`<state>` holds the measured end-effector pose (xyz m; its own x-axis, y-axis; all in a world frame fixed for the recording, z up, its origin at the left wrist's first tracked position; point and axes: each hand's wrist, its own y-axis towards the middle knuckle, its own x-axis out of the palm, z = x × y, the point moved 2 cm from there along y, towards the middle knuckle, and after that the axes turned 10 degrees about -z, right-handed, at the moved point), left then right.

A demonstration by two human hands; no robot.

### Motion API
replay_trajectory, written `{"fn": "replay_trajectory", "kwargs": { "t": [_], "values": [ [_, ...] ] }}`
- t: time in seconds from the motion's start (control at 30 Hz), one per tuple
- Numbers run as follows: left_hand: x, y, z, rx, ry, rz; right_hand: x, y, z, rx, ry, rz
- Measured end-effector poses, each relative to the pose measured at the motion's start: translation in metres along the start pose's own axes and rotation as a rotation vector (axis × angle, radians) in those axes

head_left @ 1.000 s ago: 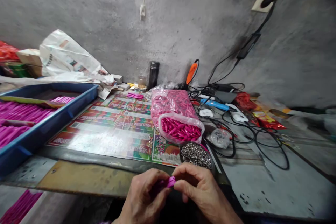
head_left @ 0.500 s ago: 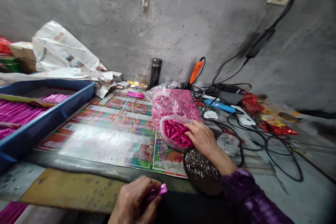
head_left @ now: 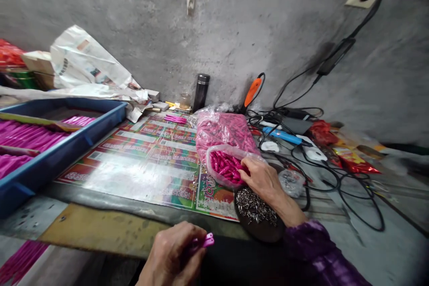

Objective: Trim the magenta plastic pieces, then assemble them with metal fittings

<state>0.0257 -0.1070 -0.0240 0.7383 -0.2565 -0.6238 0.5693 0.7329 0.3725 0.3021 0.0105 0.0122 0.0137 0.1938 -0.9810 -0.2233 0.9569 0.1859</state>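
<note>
My left hand, low at the table's front edge, is closed round a slim pink plastic piece with a small hole in its end; the rest of it is hidden in my fingers. My right hand reaches to the mouth of a clear plastic bag full of small pink plastic pieces. Its fingers are drawn together at the bag's right rim, and whatever is between them is hidden. Below that wrist lies a round dark dish of small metal parts.
A blue tray of long pink pieces stands at left. Several pink pieces lie on the printed sheet, near a black flask. Tangled black cables, a blue tool and an orange-handled tool fill the right.
My right fingers have drawn closer together at the bag's rim. My left hand keeps its hold on the pink piece. The whole view has shifted slightly.
</note>
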Motion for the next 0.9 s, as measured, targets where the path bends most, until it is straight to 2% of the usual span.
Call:
{"fn": "replay_trajectory", "kwargs": {
  "t": [0.23, 0.37, 0.47, 0.57, 0.67, 0.8, 0.9],
  "values": [
    [-0.001, -0.006, 0.005, -0.006, 0.018, -0.009, 0.000, -0.013, 0.004, -0.025, 0.052, 0.061],
    [-0.002, -0.010, 0.007, -0.015, 0.024, -0.017, -0.002, -0.017, 0.008, -0.036, 0.135, 0.128],
    [-0.003, -0.012, 0.009, -0.028, 0.022, -0.013, -0.007, -0.028, 0.002, -0.046, 0.234, 0.183],
    [-0.005, -0.013, 0.013, -0.032, 0.003, 0.022, -0.016, -0.054, -0.019, -0.074, 0.366, 0.222],
    [-0.007, -0.014, 0.020, -0.024, -0.023, 0.046, -0.026, -0.095, -0.051, -0.083, 0.524, 0.211],
    [-0.006, -0.020, 0.029, -0.054, -0.066, 0.034, -0.031, -0.143, -0.087, 0.016, 1.001, 0.095],
    [-0.001, -0.026, 0.035, -0.061, -0.089, 0.001, -0.031, -0.163, -0.102, 0.072, 1.136, 0.060]
  ]
}}
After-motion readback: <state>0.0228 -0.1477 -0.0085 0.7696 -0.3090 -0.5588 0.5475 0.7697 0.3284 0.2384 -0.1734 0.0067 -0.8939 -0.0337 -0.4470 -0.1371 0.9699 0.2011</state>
